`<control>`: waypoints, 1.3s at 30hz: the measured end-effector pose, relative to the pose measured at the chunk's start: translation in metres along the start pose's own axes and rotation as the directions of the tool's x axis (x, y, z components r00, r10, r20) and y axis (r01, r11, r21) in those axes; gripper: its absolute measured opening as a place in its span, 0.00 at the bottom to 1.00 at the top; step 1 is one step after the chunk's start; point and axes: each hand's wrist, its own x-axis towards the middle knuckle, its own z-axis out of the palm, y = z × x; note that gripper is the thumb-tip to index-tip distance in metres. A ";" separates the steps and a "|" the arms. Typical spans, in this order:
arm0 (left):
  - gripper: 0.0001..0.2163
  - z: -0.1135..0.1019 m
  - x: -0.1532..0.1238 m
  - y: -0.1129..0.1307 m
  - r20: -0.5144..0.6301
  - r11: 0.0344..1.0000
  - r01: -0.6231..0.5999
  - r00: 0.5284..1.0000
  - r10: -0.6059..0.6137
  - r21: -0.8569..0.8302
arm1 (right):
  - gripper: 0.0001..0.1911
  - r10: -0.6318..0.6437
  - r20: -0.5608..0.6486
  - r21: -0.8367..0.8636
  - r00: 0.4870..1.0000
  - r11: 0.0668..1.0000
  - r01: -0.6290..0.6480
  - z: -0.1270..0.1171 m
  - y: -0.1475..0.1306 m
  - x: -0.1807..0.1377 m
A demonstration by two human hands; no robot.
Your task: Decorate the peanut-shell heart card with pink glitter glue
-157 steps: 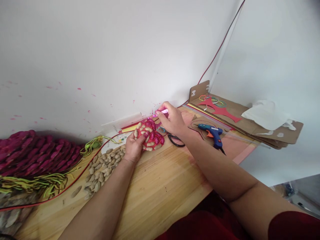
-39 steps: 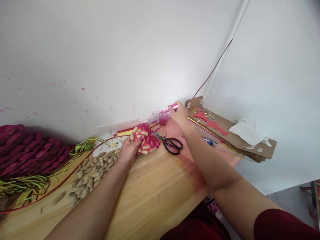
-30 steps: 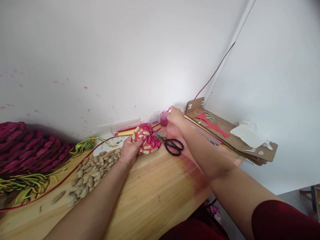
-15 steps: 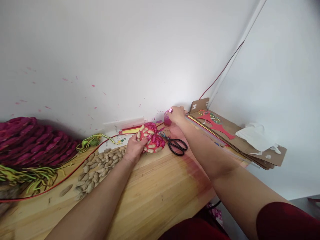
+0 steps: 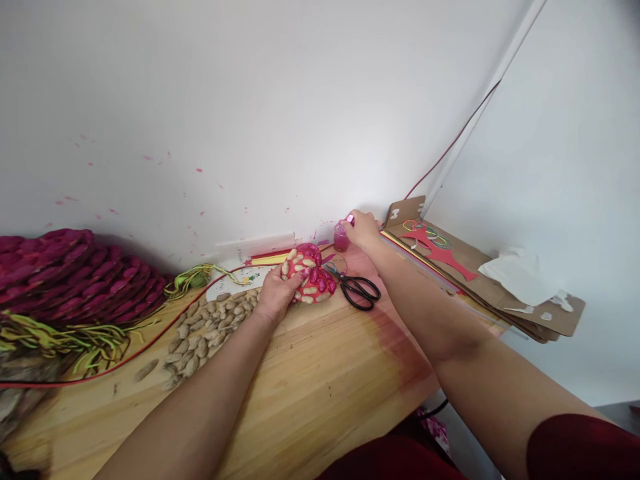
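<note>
My left hand grips a red piece with peanuts stuck on it, thumb on top. Some of its peanuts are coated in glossy magenta paint, while others keep their tan shell. At the wall, my right hand is closed over the mouth of a small clear jar of magenta paint. A bright pink bit shows at its fingertips; what they pinch is too small to name. Black-handled scissors lie between the two hands, blades toward the peanut piece.
Loose peanuts are heaped left of my left hand. Behind them rise stacked magenta pieces with yellow-green yarn. A red cord crosses the table. Cardboard at right carries red paper scraps and white tissue.
The whole view has shifted slightly, so things sit a little farther right. Both hands keep their places, the left on the peanut piece and the right at the jar.
</note>
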 end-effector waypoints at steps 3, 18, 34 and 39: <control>0.28 -0.001 0.001 -0.002 0.007 1.000 -0.003 1.000 0.003 -0.006 | 0.16 0.002 -0.021 0.009 1.000 1.000 -0.002 0.000 0.002 -0.002; 0.22 0.000 0.000 -0.003 0.007 1.000 -0.022 1.000 0.022 0.001 | 0.14 0.046 -0.205 0.854 0.978 0.496 0.156 -0.024 -0.029 -0.084; 0.18 0.001 -0.006 0.002 0.020 0.988 -0.128 0.992 0.126 0.092 | 0.07 -0.372 -0.371 0.643 0.851 0.559 0.524 -0.010 -0.044 -0.132; 0.16 0.000 -0.007 0.004 0.032 0.973 -0.163 0.987 0.160 0.165 | 0.05 -0.411 -0.401 0.611 0.818 0.546 0.574 -0.009 -0.044 -0.131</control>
